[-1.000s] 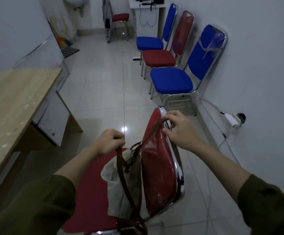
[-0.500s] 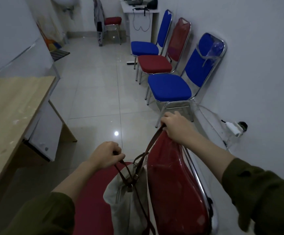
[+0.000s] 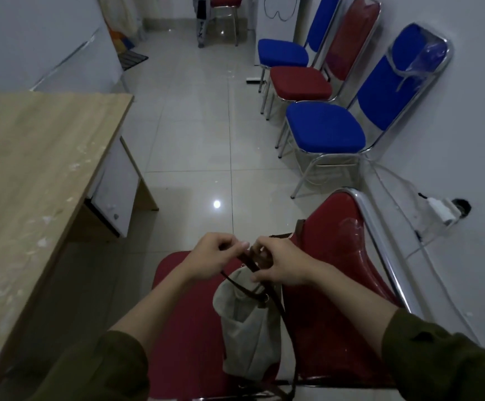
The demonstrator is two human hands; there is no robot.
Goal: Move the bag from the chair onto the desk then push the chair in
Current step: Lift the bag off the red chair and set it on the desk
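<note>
Both hands meet above the red chair (image 3: 195, 328), and the coming move turns on how the bag (image 3: 250, 328) hangs from them and which way the counter (image 3: 32, 169) lies. The left hand (image 3: 209, 260) is pinched shut on the dark brown strap (image 3: 276, 299) where it rises to the top of its loop, and the right hand (image 3: 282, 266), just beside it and nearly touching, has its fingers curled closed around the same bunch of strap. From this paired grip the beige bag drops straight down toward the viewer, its long axis close to vertical, its mouth just under the right hand and its base resting on or just above the seat; the frame does not settle which. It sits against the glossy red backrest (image 3: 339, 285), which stands to the right of the bag, so that side is blocked. The counter runs along the left edge of the view, well apart from the chair with open floor between them, and its pale wood top sits higher than the seat. The left hand is the nearer of the 2 to it. My reading is that the bag must be lifted up clear of the seat first and then carried leftward, led by the left hand, with the long strap kept gathered so it does not snag the chair frame.
</note>
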